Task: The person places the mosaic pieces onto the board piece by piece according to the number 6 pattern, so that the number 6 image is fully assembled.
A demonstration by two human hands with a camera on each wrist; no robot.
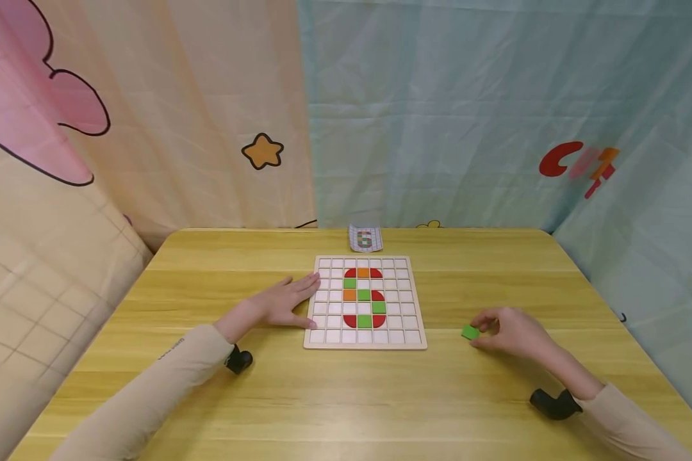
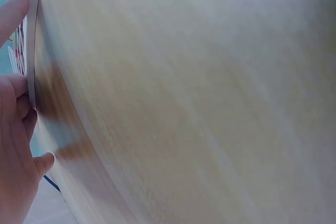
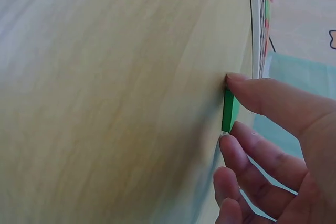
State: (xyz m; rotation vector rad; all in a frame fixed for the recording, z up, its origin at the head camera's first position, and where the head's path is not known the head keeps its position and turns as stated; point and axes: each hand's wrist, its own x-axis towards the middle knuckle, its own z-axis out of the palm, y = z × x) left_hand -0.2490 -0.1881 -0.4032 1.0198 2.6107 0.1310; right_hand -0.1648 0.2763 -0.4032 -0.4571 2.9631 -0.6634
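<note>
A white grid board (image 1: 408, 320) with a light wooden frame lies mid-table, bearing red, orange and green tiles that form a shape like a 6. My left hand (image 1: 288, 301) rests at its left edge, fingers spread and straight, fingertips on the frame. To the right of the board, my right hand (image 1: 512, 330) pinches a green square tile (image 1: 469, 332) between thumb and fingers, low over the wooden table. In the right wrist view the tile (image 3: 229, 109) shows edge-on between the thumb and fingertips.
Behind the board, near the table's far edge, lies a small paper card (image 1: 366, 239) printed with a similar coloured figure on a grid. The wooden table (image 1: 346, 403) meets patterned curtains (image 1: 467, 115) at the back and sides. A black wrist mount (image 1: 555, 404) sits below my right wrist.
</note>
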